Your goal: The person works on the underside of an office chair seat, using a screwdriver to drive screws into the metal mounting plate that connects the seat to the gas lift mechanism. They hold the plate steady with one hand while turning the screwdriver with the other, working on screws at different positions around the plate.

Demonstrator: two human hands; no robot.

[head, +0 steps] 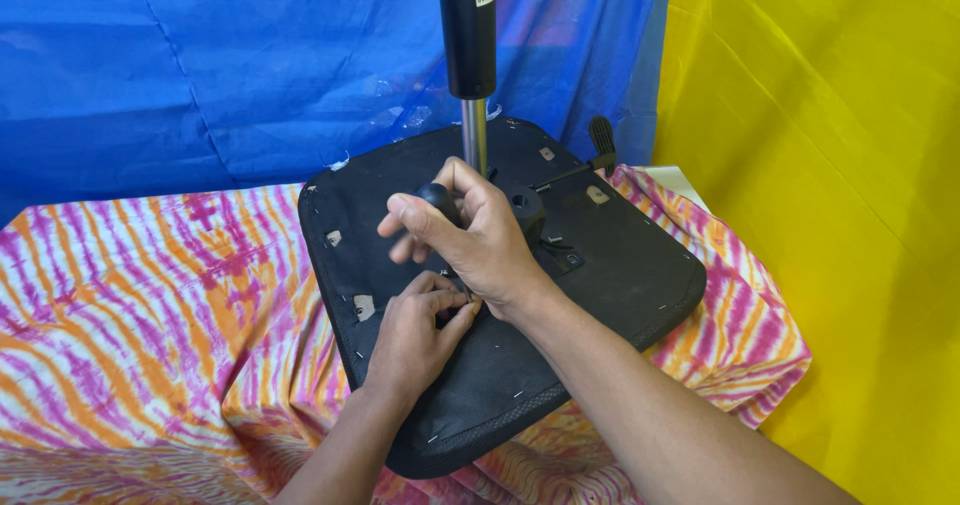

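Right now my right hand (480, 240) is wrapped tight around a black-knobbed screwdriver (437, 200), shaft running down under the palm. Left hand (415, 337) pinches narrow at the tip, just below that grip, steadying it on the upturned seat base (620, 275). Best kept vertical, pressing down while turning. Fastener itself is hidden under my fingers; gas cylinder (470, 35) stands just behind the grip.

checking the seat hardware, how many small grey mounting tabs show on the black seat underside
4. One by the left hand, one near the left edge, two by the far edge. The hands may hide more.
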